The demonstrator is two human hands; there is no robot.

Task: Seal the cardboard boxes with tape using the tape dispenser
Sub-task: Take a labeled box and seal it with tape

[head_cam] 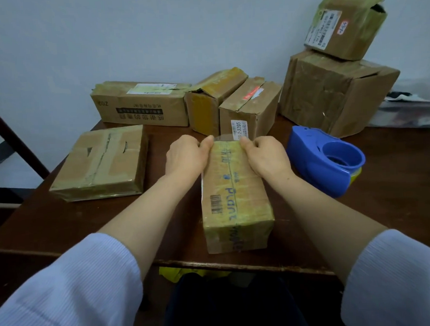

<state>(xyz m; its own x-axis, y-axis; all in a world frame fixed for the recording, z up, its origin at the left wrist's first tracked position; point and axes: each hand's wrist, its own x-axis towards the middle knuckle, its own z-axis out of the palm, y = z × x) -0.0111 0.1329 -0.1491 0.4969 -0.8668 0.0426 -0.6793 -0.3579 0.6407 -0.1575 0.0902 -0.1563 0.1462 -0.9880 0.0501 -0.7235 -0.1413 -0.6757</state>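
Observation:
A long narrow cardboard box [233, 199], wrapped in yellowish tape with blue lettering and a barcode, lies lengthwise at the middle of the dark wooden table [399, 189]. My left hand [185, 155] and my right hand [266, 154] grip its far end from either side, thumbs on the top edge. A clear strip of tape [226, 137] stands up between the two thumbs at that far edge. The blue tape dispenser [327, 159] sits on the table just right of my right hand, untouched.
A flat taped box [100, 162] lies to the left. Three boxes [142, 104] [211, 97] [249, 107] line the back by the wall. A large box [335, 92] with a smaller box [346, 25] on top stands at the back right.

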